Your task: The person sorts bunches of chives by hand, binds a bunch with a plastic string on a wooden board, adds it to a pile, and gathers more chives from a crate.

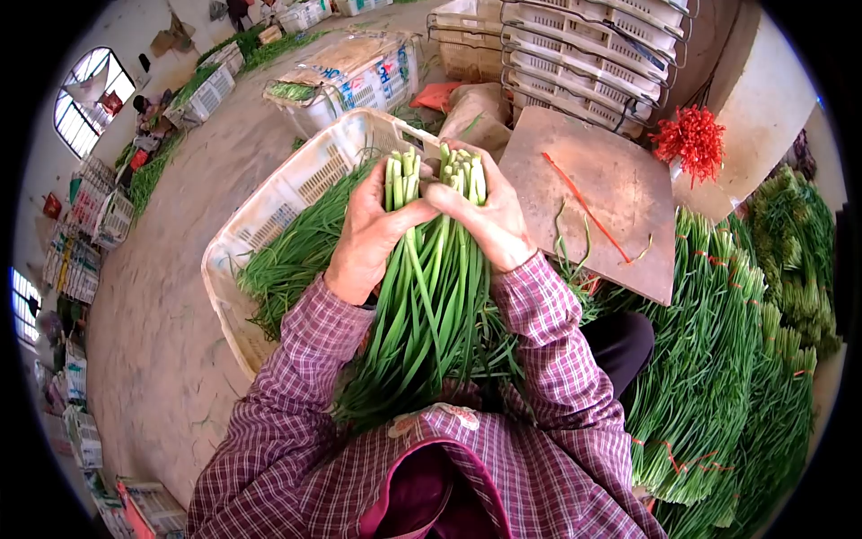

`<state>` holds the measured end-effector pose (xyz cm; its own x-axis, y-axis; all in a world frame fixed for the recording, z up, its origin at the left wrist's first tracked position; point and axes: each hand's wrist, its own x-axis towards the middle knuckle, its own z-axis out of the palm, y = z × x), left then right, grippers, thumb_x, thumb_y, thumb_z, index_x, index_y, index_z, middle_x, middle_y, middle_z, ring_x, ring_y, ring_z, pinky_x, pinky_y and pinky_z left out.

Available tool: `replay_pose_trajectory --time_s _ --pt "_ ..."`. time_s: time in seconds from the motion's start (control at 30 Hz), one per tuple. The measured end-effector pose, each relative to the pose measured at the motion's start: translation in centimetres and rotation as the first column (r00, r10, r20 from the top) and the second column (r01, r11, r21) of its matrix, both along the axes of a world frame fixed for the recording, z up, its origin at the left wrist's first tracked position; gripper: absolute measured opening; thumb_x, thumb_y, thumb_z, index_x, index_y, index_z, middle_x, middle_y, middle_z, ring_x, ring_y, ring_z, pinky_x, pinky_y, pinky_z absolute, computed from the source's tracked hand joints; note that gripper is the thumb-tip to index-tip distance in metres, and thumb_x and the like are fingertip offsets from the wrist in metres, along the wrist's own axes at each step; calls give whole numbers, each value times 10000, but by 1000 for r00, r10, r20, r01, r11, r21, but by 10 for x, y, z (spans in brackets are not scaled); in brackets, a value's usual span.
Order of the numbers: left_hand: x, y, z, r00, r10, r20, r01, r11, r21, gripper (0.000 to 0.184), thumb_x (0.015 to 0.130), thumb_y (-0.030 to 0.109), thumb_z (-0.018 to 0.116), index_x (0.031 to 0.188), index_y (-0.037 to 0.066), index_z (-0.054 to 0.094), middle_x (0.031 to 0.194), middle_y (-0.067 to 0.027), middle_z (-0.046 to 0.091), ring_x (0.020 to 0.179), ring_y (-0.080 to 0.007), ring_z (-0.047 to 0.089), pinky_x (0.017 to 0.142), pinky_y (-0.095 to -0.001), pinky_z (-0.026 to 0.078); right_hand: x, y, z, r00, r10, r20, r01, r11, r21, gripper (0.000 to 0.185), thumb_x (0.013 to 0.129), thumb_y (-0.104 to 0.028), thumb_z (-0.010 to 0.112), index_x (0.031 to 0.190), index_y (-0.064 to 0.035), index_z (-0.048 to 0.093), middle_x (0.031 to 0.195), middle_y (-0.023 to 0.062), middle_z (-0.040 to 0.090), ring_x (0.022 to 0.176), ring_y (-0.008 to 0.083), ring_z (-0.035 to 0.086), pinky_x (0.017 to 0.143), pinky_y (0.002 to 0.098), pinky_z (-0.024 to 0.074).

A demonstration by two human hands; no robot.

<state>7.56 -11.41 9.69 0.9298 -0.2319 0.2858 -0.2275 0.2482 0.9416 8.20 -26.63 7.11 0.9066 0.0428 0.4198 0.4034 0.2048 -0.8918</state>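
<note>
Both hands are raised over the lap, side by side, around the pale cut ends of long green stalks (431,269). My left hand (366,229) wraps round one part of the stalks, its thumb across the front. My right hand (489,211) grips the other part, thumb also in front, the two thumbs nearly meeting. The leaves hang down toward the lap. Behind my left hand, a white plastic crate (260,193) holds more loose green leaves (296,242). To the right is a brown board (597,193) with a red tie (584,207) and a few stalk scraps on it.
Tied green bundles (709,359) are piled at the right. Red ties (690,142) hang by the board's back corner. Stacked crates (588,58) stand behind it. A covered crate (359,76) is on the floor ahead. Another person (148,112) is at the far left.
</note>
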Motion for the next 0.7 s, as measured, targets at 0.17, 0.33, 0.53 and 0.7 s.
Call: replay_pose_trajectory --time_s 0.17,0.33,0.53,0.7 --pt "11 18 9 995 38 -91 -36 999 19 251 844 96 607 1060 -1 525 933 -136 632 842 -260 674 753 -331 574 4 -12 3 985 64 -158 -18 960 279 407 790 -76 742 1151 -27 561 978 59 619 891 151 611 800 287 522" --pt "34 121 36 986 168 -8 -168 981 -99 315 819 140 671 1085 48 528 867 -61 612 703 -190 644 615 -271 562 1 -108 14 973 -209 -99 228 940 253 321 823 -121 687 1102 -34 552 889 108 643 718 184 651 625 303 571" --pt "38 151 81 992 125 -29 -128 933 -337 257 840 93 691 1056 37 565 708 5 526 543 -64 507 460 -215 468 -5 -161 62 986 -147 73 136 981 136 467 828 -150 675 1233 23 519 955 111 643 728 163 671 619 272 577" --pt "24 57 95 908 -415 -61 379 875 -302 258 873 96 647 1103 10 566 842 -62 578 718 -142 577 590 -239 524 18 -89 71 919 392 36 -388 885 257 487 768 -161 732 1175 22 536 922 130 658 701 185 678 614 281 587"
